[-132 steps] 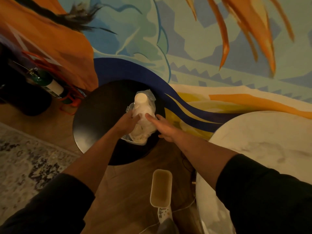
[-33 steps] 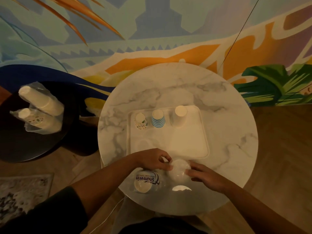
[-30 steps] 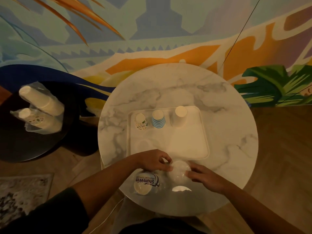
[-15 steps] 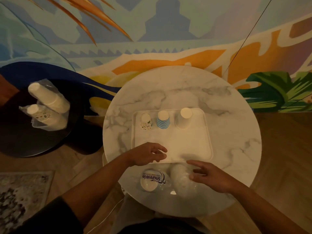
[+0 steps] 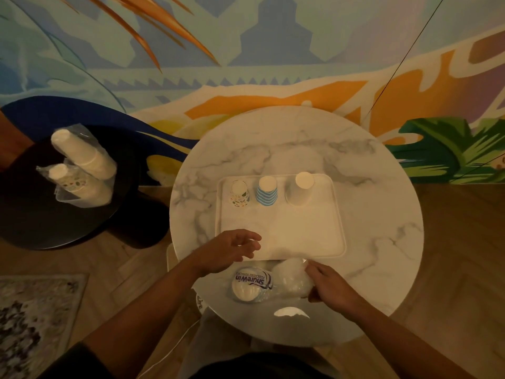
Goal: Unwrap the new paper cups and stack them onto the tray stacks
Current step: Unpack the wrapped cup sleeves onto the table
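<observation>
A white tray [image 5: 300,233] lies on the round marble table [image 5: 382,214]. Along its far edge stand three upturned cup stacks: a dotted one [image 5: 240,193], a blue-striped one [image 5: 267,191] and a plain white one [image 5: 300,188]. In front of the tray lies a wrapped sleeve of cups [image 5: 252,285] with a printed label, beside crumpled clear plastic wrap [image 5: 291,277]. My right hand [image 5: 329,287] grips that wrap at its right side. My left hand [image 5: 229,251] hovers over the tray's near left corner, fingers loosely curled, holding nothing.
A low black round table [image 5: 41,214] at the left carries two more wrapped cup sleeves [image 5: 82,170]. A painted mural wall stands behind both tables. Wooden floor surrounds them, with a patterned rug [image 5: 30,318] at the lower left.
Since a second ago my left hand has let go of the wrap and lifted toward the tray. My right hand has closed on the wrap's right side. The camera moved closer.
</observation>
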Motion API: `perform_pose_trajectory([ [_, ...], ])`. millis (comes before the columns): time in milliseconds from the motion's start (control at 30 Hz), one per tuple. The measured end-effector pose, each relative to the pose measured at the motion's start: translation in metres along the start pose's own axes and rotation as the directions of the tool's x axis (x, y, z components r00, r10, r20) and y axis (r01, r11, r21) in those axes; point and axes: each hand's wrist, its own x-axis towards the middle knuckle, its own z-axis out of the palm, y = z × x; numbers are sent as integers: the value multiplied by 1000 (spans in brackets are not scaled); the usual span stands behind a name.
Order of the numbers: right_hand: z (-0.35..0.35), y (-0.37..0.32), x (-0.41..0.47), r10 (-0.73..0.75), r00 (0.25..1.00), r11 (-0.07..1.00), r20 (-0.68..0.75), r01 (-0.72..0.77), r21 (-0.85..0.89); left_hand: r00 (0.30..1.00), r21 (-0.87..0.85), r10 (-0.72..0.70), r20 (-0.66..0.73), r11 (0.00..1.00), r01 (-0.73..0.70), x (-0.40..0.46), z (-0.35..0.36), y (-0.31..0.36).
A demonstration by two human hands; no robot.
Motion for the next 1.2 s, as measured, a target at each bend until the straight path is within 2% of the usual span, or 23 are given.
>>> perform_pose_trajectory([
  [133,9,1,-9,88,996,986,14,-89,143,998,-54,22,-52,998,-24,-12,0,-4],
  [233,12,3,-13,102,994,976,49,-110,186,997,-79,22,-71,997,-27,-20,0,-8],
  [500,6,3,-21,73,994,988,82,-83,130,996,-101,4,-87,995,-13,-29,-2,-7],
  [833,1,-3,-30,132,986,984,104,-143,106,995,-102,-1,-98,995,-9,-37,-7,-7],
  [933,-2,-3,-28,92,995,996,33,-92,-10,993,-86,3,-117,996,-13,-41,-10,-8],
  [1067,-15,-21,-16,-48,997,990,-66,38,-135,980,-82,14,-200,996,-31,-46,-24,-11],
  [1200,-12,-66,3,-157,987,976,-25,151,-156,955,-109,-9,-296,994,-25,-55,-52,-14],
])
